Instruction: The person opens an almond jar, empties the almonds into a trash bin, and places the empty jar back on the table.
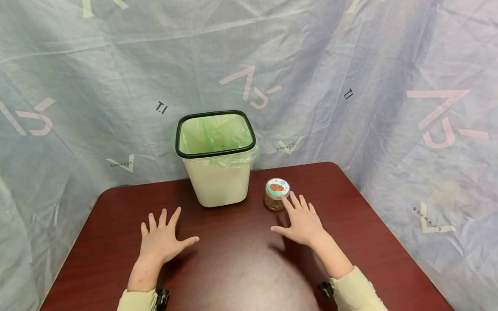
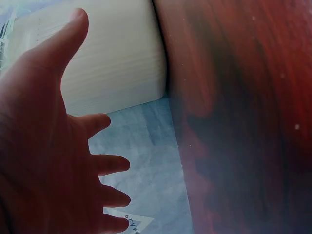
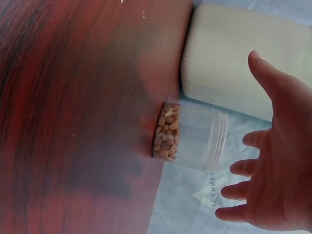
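Observation:
Both hands hover over the dark red table (image 1: pixel 229 242) with fingers spread and nothing in them. My left hand (image 1: pixel 160 239) is at the left, in front of a white trash bin (image 1: pixel 219 181) that has a black rim and a pale green liner bag. To the right, my right hand (image 1: pixel 301 222) is close to a small clear jar (image 1: pixel 277 194), its fingertips overlapping the lid's edge in the head view. The jar stands upright with a round lid bearing a red and green picture. In the right wrist view, brown pebble-like pieces (image 3: pixel 166 134) fill its lower part.
A grey-blue cloth (image 1: pixel 311 86) with printed letters hangs behind the table and along its sides. The bin stands near the table's back edge (image 1: pixel 144 183), with the jar to its right. Dark watch-like bands (image 1: pixel 161 299) sit at the wrists by the pale sleeves.

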`<state>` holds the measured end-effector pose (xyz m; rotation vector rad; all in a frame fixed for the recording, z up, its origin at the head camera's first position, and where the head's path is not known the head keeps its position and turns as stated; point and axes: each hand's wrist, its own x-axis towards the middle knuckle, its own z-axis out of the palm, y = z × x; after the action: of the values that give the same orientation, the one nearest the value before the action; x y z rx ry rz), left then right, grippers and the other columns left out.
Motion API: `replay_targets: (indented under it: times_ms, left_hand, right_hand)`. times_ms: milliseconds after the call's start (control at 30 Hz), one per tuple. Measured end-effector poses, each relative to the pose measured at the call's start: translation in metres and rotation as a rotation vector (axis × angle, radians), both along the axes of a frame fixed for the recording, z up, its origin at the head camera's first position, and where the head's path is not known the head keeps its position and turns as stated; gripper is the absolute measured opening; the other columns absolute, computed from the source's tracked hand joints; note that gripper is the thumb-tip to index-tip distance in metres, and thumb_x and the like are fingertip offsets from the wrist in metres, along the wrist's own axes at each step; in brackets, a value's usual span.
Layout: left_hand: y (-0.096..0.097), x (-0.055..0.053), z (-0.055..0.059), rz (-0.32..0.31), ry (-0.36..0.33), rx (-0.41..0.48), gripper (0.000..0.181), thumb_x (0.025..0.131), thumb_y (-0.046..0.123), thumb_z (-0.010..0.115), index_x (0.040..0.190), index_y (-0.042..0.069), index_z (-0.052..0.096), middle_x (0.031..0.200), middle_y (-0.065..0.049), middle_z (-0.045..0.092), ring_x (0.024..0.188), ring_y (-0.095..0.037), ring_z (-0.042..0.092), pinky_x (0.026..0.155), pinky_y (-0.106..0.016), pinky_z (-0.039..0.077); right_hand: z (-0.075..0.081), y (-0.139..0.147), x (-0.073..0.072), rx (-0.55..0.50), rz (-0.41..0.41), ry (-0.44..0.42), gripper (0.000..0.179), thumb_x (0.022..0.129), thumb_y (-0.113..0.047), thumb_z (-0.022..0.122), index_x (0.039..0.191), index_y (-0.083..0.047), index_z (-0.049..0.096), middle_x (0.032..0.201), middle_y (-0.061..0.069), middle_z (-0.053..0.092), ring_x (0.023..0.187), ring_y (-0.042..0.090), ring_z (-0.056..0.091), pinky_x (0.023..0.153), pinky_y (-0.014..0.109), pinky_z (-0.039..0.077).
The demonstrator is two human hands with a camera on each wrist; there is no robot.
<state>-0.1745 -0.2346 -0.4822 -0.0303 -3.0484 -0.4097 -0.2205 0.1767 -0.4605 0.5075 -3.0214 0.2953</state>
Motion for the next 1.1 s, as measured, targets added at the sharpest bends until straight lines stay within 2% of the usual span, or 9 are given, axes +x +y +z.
replay_targets:
  times_ms: [167, 333, 467, 633, 800, 967, 1100]
  left_hand:
    - [-0.001, 0.001, -0.003, -0.011, -0.023, 0.005, 0.113, 0.071, 0.081, 0.059, 0.154, 0.012, 0.026, 0.150, -0.035, 0.020, 0.133, -0.064, 0.007, 0.099, -0.075, 0.006]
    - [-0.003, -0.001, -0.003, -0.035, -0.017, 0.014, 0.108, 0.073, 0.075, 0.063, 0.154, 0.015, 0.026, 0.150, -0.033, 0.024, 0.134, -0.062, 0.011, 0.100, -0.074, 0.012]
    - [-0.003, -0.004, -0.002, -0.056, -0.015, 0.022, 0.107, 0.073, 0.075, 0.063, 0.154, 0.016, 0.026, 0.148, -0.031, 0.028, 0.134, -0.060, 0.015, 0.101, -0.072, 0.017]
    - [-0.001, -0.006, -0.005, -0.072, -0.019, 0.009, 0.106, 0.073, 0.077, 0.061, 0.153, 0.014, 0.031, 0.145, -0.030, 0.035, 0.132, -0.059, 0.022, 0.099, -0.072, 0.024]
    - [0.002, -0.007, -0.004, -0.101, -0.011, 0.023, 0.103, 0.075, 0.076, 0.061, 0.151, 0.012, 0.034, 0.141, -0.026, 0.043, 0.130, -0.054, 0.033, 0.095, -0.070, 0.030]
    - [0.007, -0.009, -0.001, -0.146, -0.015, 0.074, 0.105, 0.073, 0.081, 0.057, 0.149, 0.012, 0.038, 0.139, -0.020, 0.048, 0.127, -0.044, 0.043, 0.094, -0.065, 0.036]
    - [0.014, -0.013, 0.000, -0.177, -0.041, 0.149, 0.107, 0.071, 0.085, 0.053, 0.150, 0.015, 0.038, 0.143, -0.015, 0.046, 0.129, -0.039, 0.043, 0.098, -0.061, 0.036]
  right_hand:
    - [-0.003, 0.002, -0.004, -0.029, -0.010, 0.000, 0.107, 0.074, -0.076, 0.061, 0.154, -0.014, 0.028, 0.156, 0.020, 0.023, 0.138, 0.046, 0.025, 0.105, 0.063, 0.027]
    - [-0.004, 0.004, -0.016, -0.083, -0.013, 0.022, 0.104, 0.077, -0.072, 0.063, 0.153, -0.009, 0.030, 0.154, 0.022, 0.027, 0.137, 0.045, 0.028, 0.100, 0.061, 0.034]
    - [-0.002, 0.007, -0.028, -0.136, -0.037, 0.008, 0.102, 0.079, -0.070, 0.063, 0.152, -0.008, 0.029, 0.153, 0.022, 0.028, 0.137, 0.042, 0.031, 0.093, 0.062, 0.041]
    - [-0.002, 0.010, -0.039, -0.181, -0.055, -0.021, 0.100, 0.080, -0.066, 0.065, 0.152, -0.007, 0.028, 0.151, 0.022, 0.030, 0.134, 0.042, 0.035, 0.090, 0.064, 0.042]
    - [-0.001, 0.011, -0.048, -0.208, -0.058, 0.003, 0.098, 0.079, -0.065, 0.068, 0.150, -0.009, 0.032, 0.146, 0.018, 0.038, 0.128, 0.039, 0.042, 0.086, 0.063, 0.045]
    - [0.001, 0.006, -0.056, -0.259, -0.072, -0.007, 0.092, 0.077, -0.063, 0.071, 0.148, -0.014, 0.038, 0.139, 0.012, 0.046, 0.122, 0.033, 0.048, 0.085, 0.059, 0.046]
    - [0.005, -0.002, -0.063, -0.289, -0.071, -0.024, 0.091, 0.075, -0.065, 0.071, 0.145, -0.017, 0.040, 0.135, 0.009, 0.048, 0.118, 0.029, 0.051, 0.084, 0.057, 0.046]
